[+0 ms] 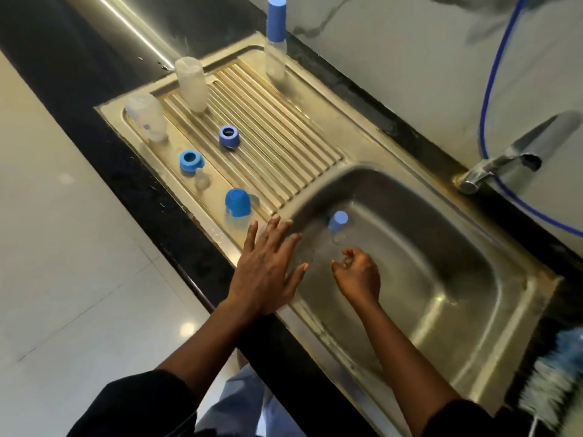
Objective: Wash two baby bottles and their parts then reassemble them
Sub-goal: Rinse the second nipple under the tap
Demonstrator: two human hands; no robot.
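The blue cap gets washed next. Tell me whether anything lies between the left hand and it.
Nothing visible does. The left hand, fingers straight, hovers at the basin's edge, and only bare steel of the draining board separates its fingertips from the blue cap. The clear nipple and blue ring lie beyond the cap.

The basin (441, 263) is mostly open; only a sink bottle (338, 220) stands near its left wall, and the tap (504, 159) overhangs the far rim. On the drainboard (284, 137), a corner bottle (145, 121), an upturned bottle (192, 85) and a tall bottle (276, 42) line the far edges. A ring (191, 160), a second ring (229, 137) and a cap (238, 201) dot the near strip; the ribs to their right lie bare.
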